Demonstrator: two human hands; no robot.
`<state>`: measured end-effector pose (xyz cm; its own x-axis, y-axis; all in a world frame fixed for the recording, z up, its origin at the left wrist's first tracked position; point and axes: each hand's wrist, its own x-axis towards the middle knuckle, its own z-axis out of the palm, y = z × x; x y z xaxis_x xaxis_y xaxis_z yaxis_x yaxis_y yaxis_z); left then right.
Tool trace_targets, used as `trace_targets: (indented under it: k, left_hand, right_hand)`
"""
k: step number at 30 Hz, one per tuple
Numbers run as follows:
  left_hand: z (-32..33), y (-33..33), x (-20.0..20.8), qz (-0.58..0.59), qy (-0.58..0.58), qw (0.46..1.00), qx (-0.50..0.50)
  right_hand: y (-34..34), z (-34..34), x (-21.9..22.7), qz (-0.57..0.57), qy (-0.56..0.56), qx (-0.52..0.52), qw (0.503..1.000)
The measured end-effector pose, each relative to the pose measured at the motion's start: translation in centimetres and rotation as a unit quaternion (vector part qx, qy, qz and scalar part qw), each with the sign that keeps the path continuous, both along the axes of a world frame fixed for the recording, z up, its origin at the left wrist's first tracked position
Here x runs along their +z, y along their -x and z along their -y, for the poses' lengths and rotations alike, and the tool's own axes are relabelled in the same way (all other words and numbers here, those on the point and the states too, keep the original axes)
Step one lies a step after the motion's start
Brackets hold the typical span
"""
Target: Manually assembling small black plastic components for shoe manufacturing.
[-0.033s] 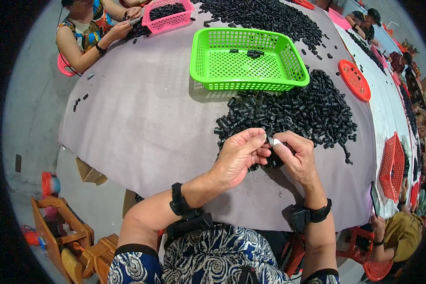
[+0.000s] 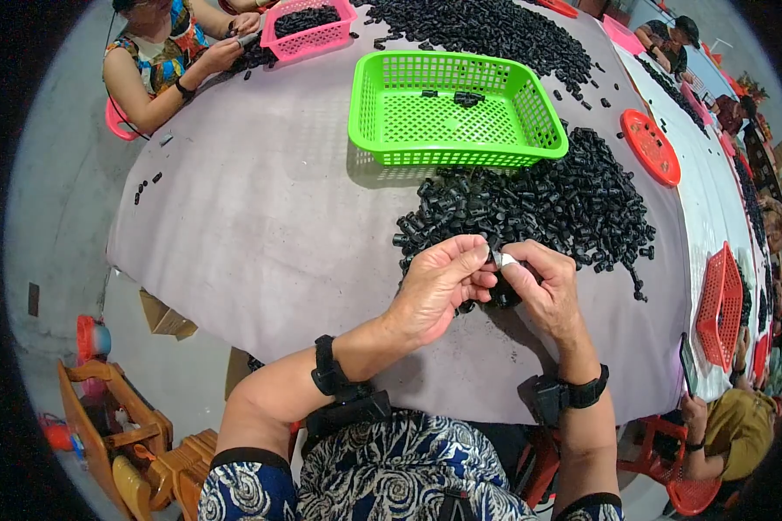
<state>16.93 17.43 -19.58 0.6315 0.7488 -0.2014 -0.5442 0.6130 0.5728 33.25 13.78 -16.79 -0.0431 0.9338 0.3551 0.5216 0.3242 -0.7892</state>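
My left hand (image 2: 440, 282) is closed in a pinch, with thumb and forefinger on what looks like a small black plastic part, mostly hidden by the fingertips. Close against it, my right hand (image 2: 543, 286) also pinches. Something white and greyish (image 2: 506, 260) shows at its thumb and forefinger; whether it is a finger wrap or a held thing is unclear. Both hands hover over the near edge of a heap of short black plastic parts (image 2: 530, 204). Behind that heap stands a bright green plastic basket (image 2: 460, 158) with a few black parts inside.
A grey cloth (image 2: 261, 217) covers the table. More black parts (image 2: 487, 30) spread along the far side. A pink basket (image 2: 308, 39) sits near a co-worker (image 2: 161, 69) at far left. To the right are a red tray (image 2: 650, 148) and a red basket (image 2: 719, 304).
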Motion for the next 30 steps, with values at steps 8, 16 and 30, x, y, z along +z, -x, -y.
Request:
trace_targets:
  k: [8,16,30]
  left_hand:
    - [0.5,-0.1,0.0,0.015,-0.002,1.0,-0.02]
    - [0.0,0.0,0.1,0.033,0.014,0.999,-0.008]
    - [-0.1,-0.1,0.1,0.014,-0.011,1.0,0.006]
  right_hand:
    - [-0.7,-0.3,-0.7,-0.051,0.045,-0.051,0.996]
    - [-0.4,0.1,-0.3,-0.172,0.063,-0.045,0.982]
    - [0.1,0.2,0.3,0.007,0.018,0.007,1.0]
